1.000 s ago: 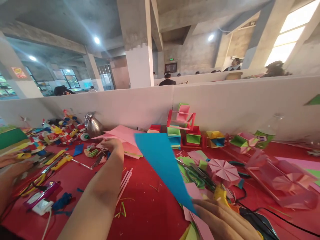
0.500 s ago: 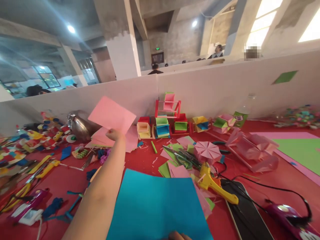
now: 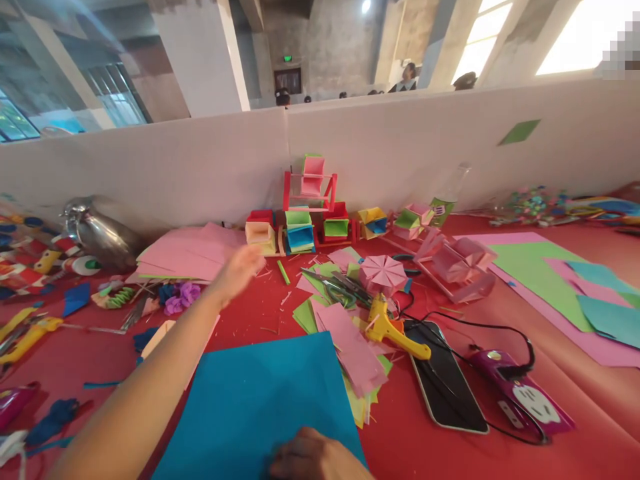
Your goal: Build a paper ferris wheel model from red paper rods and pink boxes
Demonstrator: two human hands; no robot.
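Note:
My left hand (image 3: 244,270) is stretched out over the red table with its fingers extended and nothing in them, somewhat blurred. Just left of it lies a stack of pink paper sheets (image 3: 175,253) with a green edge showing. A large blue sheet of paper (image 3: 260,380) lies in front of me. My right hand (image 3: 320,457) is on its near part, fingers bent against the paper; their tips are partly hidden. Beyond my left hand stand small folded paper boxes in yellow (image 3: 261,235), blue (image 3: 300,238) and green (image 3: 336,229).
Right of the blue sheet are paper scraps (image 3: 350,347), scissors (image 3: 337,290), a yellow glue gun (image 3: 395,330), a phone (image 3: 445,380) and a purple power strip (image 3: 523,393) with a black cable. A metal jug (image 3: 100,230) stands left, before the white partition (image 3: 210,153).
My left hand has let go of a pink sheet at the stack and drawn away to the right. The blue sheet lies flatter, and more of my right hand shows. The view has turned right and downward.

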